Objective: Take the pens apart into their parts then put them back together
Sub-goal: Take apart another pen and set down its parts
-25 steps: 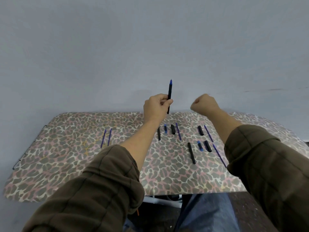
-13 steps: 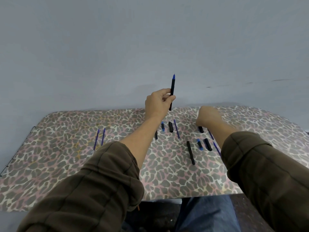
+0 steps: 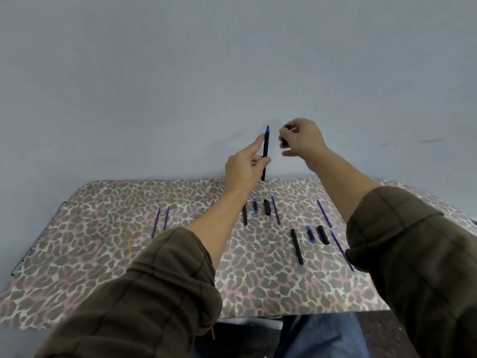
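Head view: two brown sleeves (image 3: pixel 160 293) reach forward over a leopard-print table (image 3: pixel 103 244). Nearest, at 4 o'clock from the table's middle, a near barrel (image 3: pixel 296 246), a near blue piece (image 3: pixel 311 235), a near cap (image 3: pixel 323 235) and a near refill (image 3: pixel 340 249) lie side by side, apart. Farther back, at 1 o'clock, a far barrel (image 3: pixel 244 214), a far blue piece (image 3: pixel 255 205), a far cap (image 3: pixel 267 207) and a far refill (image 3: pixel 275 210) form a second row, with a lone refill (image 3: pixel 324 213) at their 3 o'clock. Two left refills (image 3: pixel 155 223) lie at 10 o'clock.

Farthest, above the table's back edge, the left hand (image 3: pixel 245 169) grasps a pen (image 3: pixel 265 151) upright, blue tip at 12 o'clock. The thumb pinches the lower barrel and the forefinger lies straight along it. At the pen's 3 o'clock, just beside its tip and not touching it, the right hand (image 3: pixel 303 140) is raised with its fingers curled round a small dark piece (image 3: pixel 283 142), too blurred to identify.
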A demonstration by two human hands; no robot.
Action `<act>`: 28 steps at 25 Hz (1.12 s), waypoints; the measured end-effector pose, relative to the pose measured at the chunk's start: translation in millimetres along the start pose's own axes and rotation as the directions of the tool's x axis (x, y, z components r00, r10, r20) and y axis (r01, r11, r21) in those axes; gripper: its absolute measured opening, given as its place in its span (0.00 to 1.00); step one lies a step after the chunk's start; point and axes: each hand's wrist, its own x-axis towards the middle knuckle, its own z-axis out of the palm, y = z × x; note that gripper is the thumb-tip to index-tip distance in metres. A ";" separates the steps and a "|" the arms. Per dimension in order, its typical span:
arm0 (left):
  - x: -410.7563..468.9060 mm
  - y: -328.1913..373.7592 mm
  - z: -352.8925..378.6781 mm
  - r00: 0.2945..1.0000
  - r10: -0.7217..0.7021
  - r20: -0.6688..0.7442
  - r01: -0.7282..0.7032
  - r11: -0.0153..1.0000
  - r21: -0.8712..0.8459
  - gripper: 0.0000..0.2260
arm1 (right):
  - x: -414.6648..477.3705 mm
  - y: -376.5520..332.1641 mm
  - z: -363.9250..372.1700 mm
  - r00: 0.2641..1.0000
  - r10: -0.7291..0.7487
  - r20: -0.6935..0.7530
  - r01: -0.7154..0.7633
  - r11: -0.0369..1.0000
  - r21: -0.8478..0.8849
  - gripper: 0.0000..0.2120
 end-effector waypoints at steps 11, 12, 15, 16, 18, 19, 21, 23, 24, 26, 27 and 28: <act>-15.8 14.7 -30.0 1.000 0.024 0.002 -0.024 0.999 0.034 0.25 | -36.8 -69.1 8.3 0.988 -0.157 0.012 0.148 0.955 0.257 0.10; -16.8 14.6 -30.6 1.000 0.025 0.000 -0.025 0.999 0.033 0.25 | -38.3 -69.5 8.1 0.987 -0.160 0.015 0.151 0.957 0.249 0.09; -18.2 15.5 -31.2 0.999 0.044 -0.003 -0.044 0.998 0.038 0.25 | -41.9 -69.4 9.2 0.986 -0.165 0.038 0.152 0.963 0.222 0.07; -18.2 16.8 -31.5 0.999 0.044 -0.006 -0.044 0.998 0.038 0.25 | -42.6 -69.2 9.6 0.986 -0.163 0.044 0.150 0.966 0.213 0.06; -16.8 19.4 -33.2 0.999 0.032 -0.023 -0.032 0.999 0.031 0.24 | -43.3 -67.7 10.4 0.985 -0.161 0.055 0.147 0.970 0.191 0.05; -15.1 20.0 -34.1 0.999 0.021 -0.029 -0.020 1.000 0.020 0.22 | -44.1 -66.5 11.0 0.985 -0.160 0.064 0.146 0.972 0.184 0.05; -12.9 21.5 -36.0 0.999 -0.005 -0.042 0.005 1.000 -0.005 0.17 | -45.4 -63.5 13.4 0.983 -0.162 0.086 0.146 0.976 0.162 0.06; -12.2 24.0 -38.4 0.998 -0.013 -0.068 0.011 1.000 -0.023 0.10 | -47.8 -60.9 18.4 0.979 -0.175 0.109 0.161 0.979 0.126 0.07; -11.8 24.7 -39.1 0.997 -0.012 -0.076 0.010 0.999 -0.030 0.07 | -49.1 -59.8 20.6 0.976 -0.185 0.117 0.173 0.979 0.107 0.08; -12.8 26.1 -41.0 0.996 -0.017 -0.088 0.015 0.999 -0.031 0.05 | -50.3 -57.9 23.0 0.966 -0.224 0.133 0.220 0.975 0.041 0.15; -13.1 26.9 -42.9 0.995 -0.019 -0.098 0.016 0.999 -0.029 0.05 | -50.7 -56.5 23.4 0.955 -0.253 0.154 0.258 0.966 -0.013 0.22; -12.0 27.0 -44.9 0.994 -0.017 -0.111 0.014 0.999 -0.030 0.04 | -51.6 -54.4 23.4 0.943 -0.281 0.178 0.298 0.952 -0.073 0.30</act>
